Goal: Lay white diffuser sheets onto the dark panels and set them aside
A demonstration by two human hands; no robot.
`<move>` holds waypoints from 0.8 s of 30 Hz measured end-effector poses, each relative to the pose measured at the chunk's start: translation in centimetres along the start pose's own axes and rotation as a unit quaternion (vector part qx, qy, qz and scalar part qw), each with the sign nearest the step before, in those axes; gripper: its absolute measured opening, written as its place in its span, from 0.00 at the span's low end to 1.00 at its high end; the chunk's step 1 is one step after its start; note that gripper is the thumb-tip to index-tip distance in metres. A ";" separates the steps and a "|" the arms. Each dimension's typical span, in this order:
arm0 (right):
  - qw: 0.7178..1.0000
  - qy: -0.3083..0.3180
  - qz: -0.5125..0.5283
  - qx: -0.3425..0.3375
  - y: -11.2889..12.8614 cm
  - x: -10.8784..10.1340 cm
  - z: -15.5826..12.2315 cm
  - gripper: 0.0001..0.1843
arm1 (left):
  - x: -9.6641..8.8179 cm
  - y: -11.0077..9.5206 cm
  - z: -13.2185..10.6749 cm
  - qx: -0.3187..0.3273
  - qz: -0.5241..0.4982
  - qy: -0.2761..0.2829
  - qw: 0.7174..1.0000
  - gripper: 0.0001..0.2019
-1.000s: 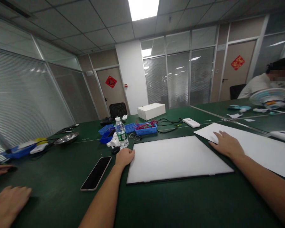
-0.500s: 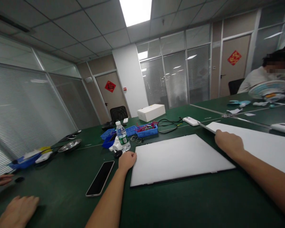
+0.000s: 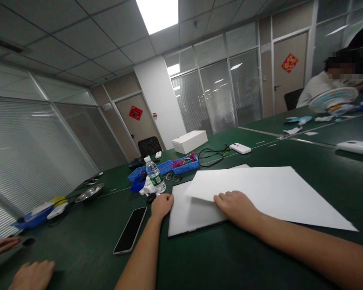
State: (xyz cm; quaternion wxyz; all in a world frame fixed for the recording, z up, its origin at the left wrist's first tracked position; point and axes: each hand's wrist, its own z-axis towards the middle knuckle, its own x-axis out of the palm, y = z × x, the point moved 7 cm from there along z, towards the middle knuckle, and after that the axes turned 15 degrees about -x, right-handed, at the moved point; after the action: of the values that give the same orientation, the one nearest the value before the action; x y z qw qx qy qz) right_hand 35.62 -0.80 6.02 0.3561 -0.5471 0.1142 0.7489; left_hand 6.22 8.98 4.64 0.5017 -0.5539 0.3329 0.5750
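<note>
My left hand [image 3: 162, 205] is closed at the left edge of a flat white panel [image 3: 181, 217] with a thin dark border, which lies on the green table. In my right hand [image 3: 237, 209] is the near left part of a large white sheet [image 3: 269, 189], pinched at its edge. The sheet slants over the panel and covers much of its middle and right side; its left corner is lifted a little. Just beyond my left hand stand a water bottle [image 3: 155, 175] and a small black object [image 3: 151, 197]. A phone [image 3: 130, 230] lies left of my left forearm.
Blue trays [image 3: 186, 164] with wires sit past the panel, before a white box [image 3: 190, 141]. A white device [image 3: 240, 148] lies to their right. Another person's hand [image 3: 33, 276] rests at lower left, near a metal dish [image 3: 90, 193]. A person [image 3: 316, 86] sits far right by a fan [image 3: 332, 100].
My right hand has brought the white sheet leftward, from the right side of the table to over the panel. My left hand has stayed at the panel's left edge.
</note>
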 end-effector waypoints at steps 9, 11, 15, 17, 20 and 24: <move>0.991 -0.023 0.049 -0.126 4.7 0.9 0.3 0.12 | 0.0 -0.4 -0.3 -0.006 -0.003 0.016 1.000 0.16; 0.989 -0.027 0.066 -0.127 4.3 0.8 0.1 0.14 | 0.1 -0.4 -0.3 -0.003 -0.009 0.029 1.000 0.14; 0.988 -0.030 0.101 -0.117 3.5 1.1 0.0 0.16 | 0.4 -0.6 -0.3 -0.004 -0.011 0.049 0.999 0.14; 0.986 -0.038 0.120 -0.110 3.2 1.2 -0.1 0.17 | 0.6 -0.8 -0.3 -0.004 -0.008 0.054 0.998 0.14; 0.981 -0.046 0.143 -0.127 2.8 1.3 -0.3 0.18 | 0.8 -1.1 -0.3 0.001 -0.008 0.059 0.998 0.14; 0.970 -0.061 0.172 -0.159 2.6 0.9 -0.6 0.17 | 1.0 -1.1 -0.3 0.004 0.000 0.064 0.998 0.14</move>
State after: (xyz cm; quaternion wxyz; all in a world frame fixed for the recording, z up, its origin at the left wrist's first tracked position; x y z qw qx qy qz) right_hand 34.26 -2.63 4.41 0.1363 -0.5221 0.0646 0.8395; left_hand 7.44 9.22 3.79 0.4817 -0.5877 0.3665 0.5368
